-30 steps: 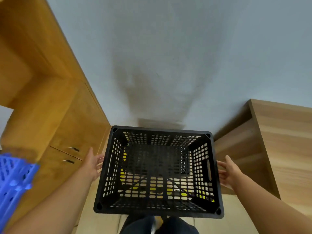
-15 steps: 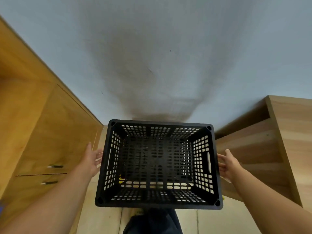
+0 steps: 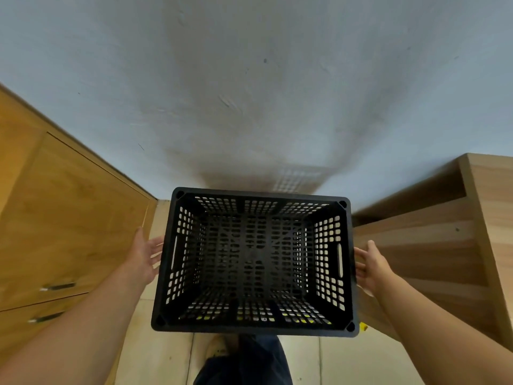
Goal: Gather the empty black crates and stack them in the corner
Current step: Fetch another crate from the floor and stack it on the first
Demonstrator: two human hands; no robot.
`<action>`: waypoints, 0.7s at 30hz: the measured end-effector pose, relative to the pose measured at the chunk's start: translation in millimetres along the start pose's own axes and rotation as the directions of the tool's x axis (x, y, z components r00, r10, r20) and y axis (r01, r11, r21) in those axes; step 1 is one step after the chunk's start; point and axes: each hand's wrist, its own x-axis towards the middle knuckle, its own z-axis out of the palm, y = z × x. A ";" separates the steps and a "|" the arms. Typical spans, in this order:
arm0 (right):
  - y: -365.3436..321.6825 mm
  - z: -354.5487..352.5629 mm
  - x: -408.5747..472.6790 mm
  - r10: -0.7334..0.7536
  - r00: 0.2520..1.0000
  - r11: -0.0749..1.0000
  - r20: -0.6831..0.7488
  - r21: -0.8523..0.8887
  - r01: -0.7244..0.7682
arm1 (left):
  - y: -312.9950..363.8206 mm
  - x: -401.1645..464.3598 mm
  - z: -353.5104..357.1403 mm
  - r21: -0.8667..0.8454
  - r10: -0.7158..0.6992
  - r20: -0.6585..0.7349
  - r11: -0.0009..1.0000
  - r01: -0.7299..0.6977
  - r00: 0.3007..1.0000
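Observation:
I look down into an empty black perforated crate [image 3: 254, 262], held level in front of me close to the wall. My left hand [image 3: 145, 255] presses against its left side by the handle slot, fingers spread. On the opposite side, my right hand [image 3: 370, 263] presses against the wall by the other slot. The crate is gripped between both palms. Small yellow patches show through the holes near its front bottom edge; I cannot tell what they are.
A grey wall [image 3: 249, 93] stands straight ahead. An orange-brown wooden cabinet [image 3: 69, 218] with metal handles flanks the left. A lighter wooden unit [image 3: 430, 245] flanks the right. Beige floor tiles [image 3: 166, 351] and my foot [image 3: 219, 348] show below.
I have moved forward with the crate toward the wall between the two wooden units. The blue crate at the left has left the view. My grip is unchanged.

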 end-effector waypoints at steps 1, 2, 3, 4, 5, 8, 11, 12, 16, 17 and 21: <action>-0.7 0.5 2.7 -0.007 1.000 1.000 -0.002 -0.003 0.007 | 0.6 1.2 1.7 0.000 0.005 -0.001 1.000 -0.005 1.000; -1.7 1.1 4.8 -0.010 1.000 1.000 -0.003 -0.013 0.010 | 1.2 2.6 3.1 0.002 0.007 -0.003 1.000 -0.007 1.000; -2.5 1.8 6.3 -0.011 1.000 1.000 -0.004 -0.027 0.010 | 1.8 3.3 4.2 0.004 0.007 -0.005 1.000 -0.007 1.000; -3.2 2.8 6.5 -0.013 1.000 1.000 -0.004 -0.028 0.013 | 1.9 4.9 4.5 0.006 0.006 -0.009 1.000 -0.006 1.000; -3.4 2.7 8.1 -0.017 1.000 0.999 -0.007 -0.028 0.017 | 1.8 6.4 4.3 0.008 0.009 -0.012 1.000 -0.009 1.000; -1.2 2.4 8.8 -0.039 0.999 0.997 -0.016 -0.065 0.037 | -0.4 9.9 1.6 0.012 0.024 -0.006 1.000 -0.024 1.000; 8.3 -0.7 9.0 -0.090 0.996 0.986 -0.011 -0.141 0.087 | -7.2 3.2 2.3 0.058 0.107 0.012 0.993 -0.108 0.994; 14.1 -2.1 7.9 -0.104 0.994 0.978 -0.020 -0.184 0.098 | -11.5 -0.1 3.2 0.113 0.151 0.007 0.982 -0.151 0.988; 54.1 -15.6 18.6 -0.143 0.985 0.912 -0.097 -0.400 0.093 | -45.3 1.2 -8.2 0.540 0.299 0.012 0.801 -0.258 0.954; 66.8 -19.2 23.4 -0.147 0.983 0.887 -0.111 -0.455 0.081 | -56.8 3.6 -13.7 0.651 0.322 0.045 0.709 -0.272 0.946; 103.7 -15.8 17.6 -0.212 0.961 0.847 -0.177 -0.524 0.090 | -93.9 11.6 -24.1 0.771 0.367 0.028 0.584 -0.254 0.930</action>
